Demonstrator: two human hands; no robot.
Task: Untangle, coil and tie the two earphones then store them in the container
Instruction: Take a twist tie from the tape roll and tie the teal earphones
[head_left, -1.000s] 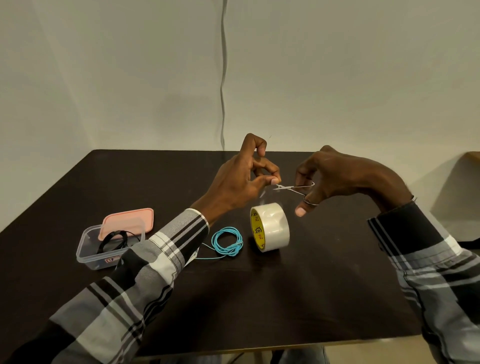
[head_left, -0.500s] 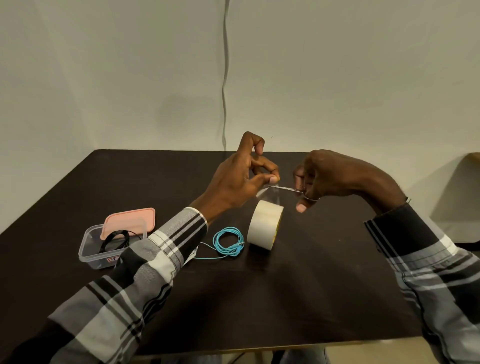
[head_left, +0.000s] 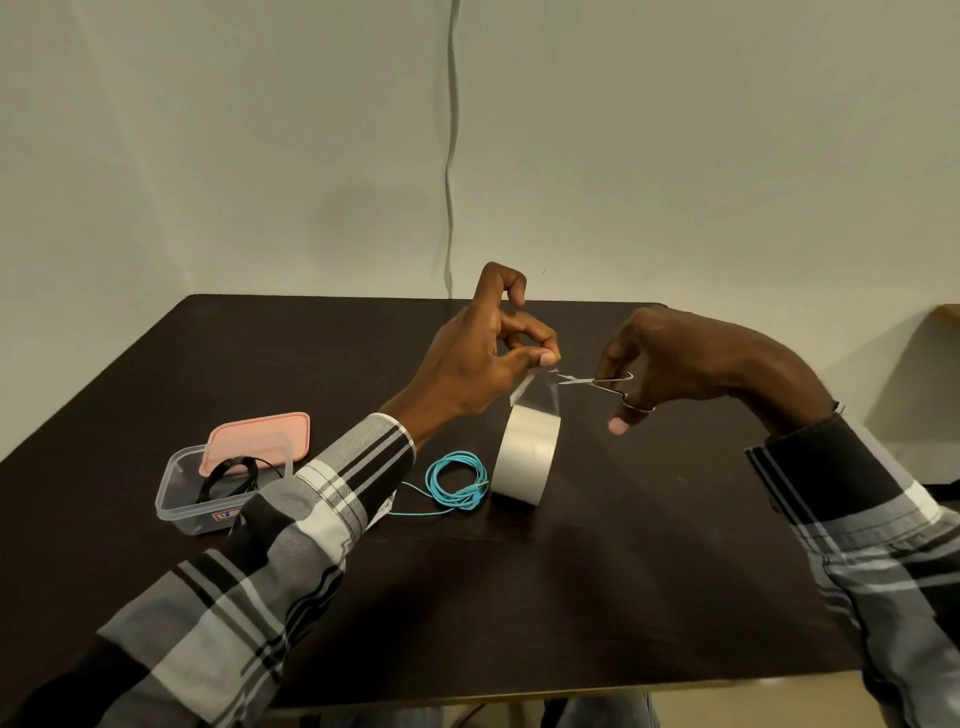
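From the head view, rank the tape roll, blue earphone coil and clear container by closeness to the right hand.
1. Tape roll, just lower left of the right hand.
2. Blue earphone coil, left of the roll.
3. Clear container, far left.

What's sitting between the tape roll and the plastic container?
In the head view, the coiled blue earphone lies there, with the left sleeve crossing in front.

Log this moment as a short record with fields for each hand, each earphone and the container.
left hand: pinches tape strip pulled up from tape roll
right hand: holds small scissors, blades at the strip
blue earphone: coiled on table, beside the roll
black earphone: coiled inside container
pink lid: off, leaning on container's far rim
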